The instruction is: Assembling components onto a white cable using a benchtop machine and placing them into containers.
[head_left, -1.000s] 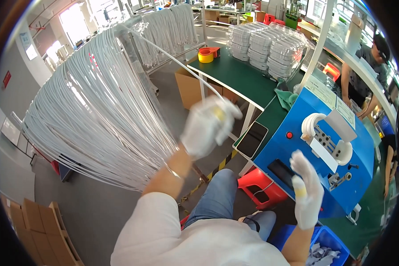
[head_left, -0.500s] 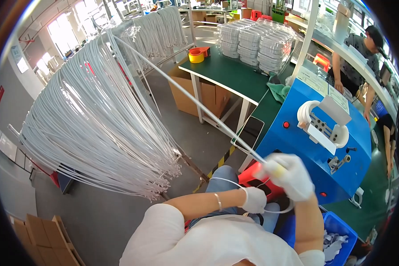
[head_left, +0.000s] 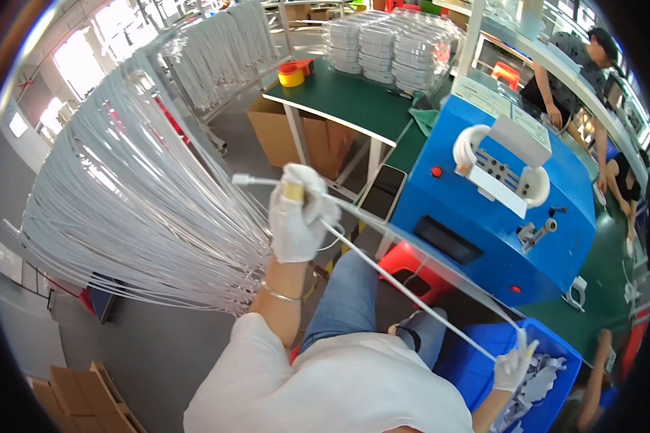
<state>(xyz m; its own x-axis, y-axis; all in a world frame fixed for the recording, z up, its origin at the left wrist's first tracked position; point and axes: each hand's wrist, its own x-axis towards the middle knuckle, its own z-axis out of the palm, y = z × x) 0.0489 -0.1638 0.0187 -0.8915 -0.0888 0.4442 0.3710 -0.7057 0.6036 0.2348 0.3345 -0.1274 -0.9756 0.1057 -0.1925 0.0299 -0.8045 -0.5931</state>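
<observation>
A long white cable (head_left: 412,290) runs between my two white-gloved hands. My left hand (head_left: 300,216), raised in front of the hanging bundle, is closed round one end of it, and a small white connector (head_left: 243,179) sticks out to its left. Yellow wrapping shows on the glove's thumb. Down at the right, my right hand (head_left: 511,369) grips the cable above the edge of a blue bin (head_left: 477,339). A second, blurred pale strand (head_left: 440,263) also stretches between the hands; whether it is part of the same cable I cannot tell.
Many white cables (head_left: 137,195) hang from a rack on the left. A blue machine (head_left: 419,180) stands right of a green table (head_left: 339,97) with stacked clear trays (head_left: 375,50). A red stool (head_left: 415,270) is below. Co-workers' arms (head_left: 596,375) show at the right.
My left hand has risen from my lap to the upper left. My right hand has swung down and right to the bin, and the strand that ran to the rack now spans my hands.
</observation>
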